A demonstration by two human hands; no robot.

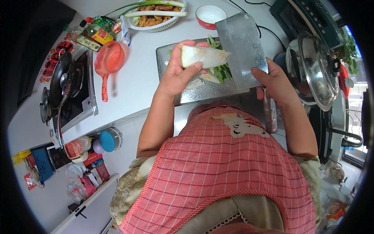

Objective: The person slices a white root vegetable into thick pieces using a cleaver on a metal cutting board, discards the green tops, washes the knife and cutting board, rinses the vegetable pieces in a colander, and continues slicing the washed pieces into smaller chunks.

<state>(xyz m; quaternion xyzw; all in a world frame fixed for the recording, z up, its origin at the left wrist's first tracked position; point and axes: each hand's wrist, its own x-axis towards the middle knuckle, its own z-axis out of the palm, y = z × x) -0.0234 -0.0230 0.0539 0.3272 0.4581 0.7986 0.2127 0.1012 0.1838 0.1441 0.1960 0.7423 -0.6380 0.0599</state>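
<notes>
My left hand (182, 68) grips a thick white piece of root vegetable, likely daikon radish (201, 56), whose tapered tip points right. A Chinese cleaver (241, 49) is in my right hand (273, 77); the thumb lies on the flat of the blade, and the metal handle (270, 112) hangs downward. The blade's left edge meets or overlaps the radish tip; contact is hard to tell. Below both hands lies a metal cutting board (214, 95) with cut green leaves (223, 71) and pale vegetable pieces (211, 77), partly hidden by my left hand.
On the white counter (140, 70) are a red strainer-like ladle (109, 58), a red-and-white bowl (211, 16) and a white basket (157, 27) of fried food topped with scallions (157, 13). Bottles (98, 33) and a wok (60, 79) stand left; a lidded steel pot (314, 70) stands right.
</notes>
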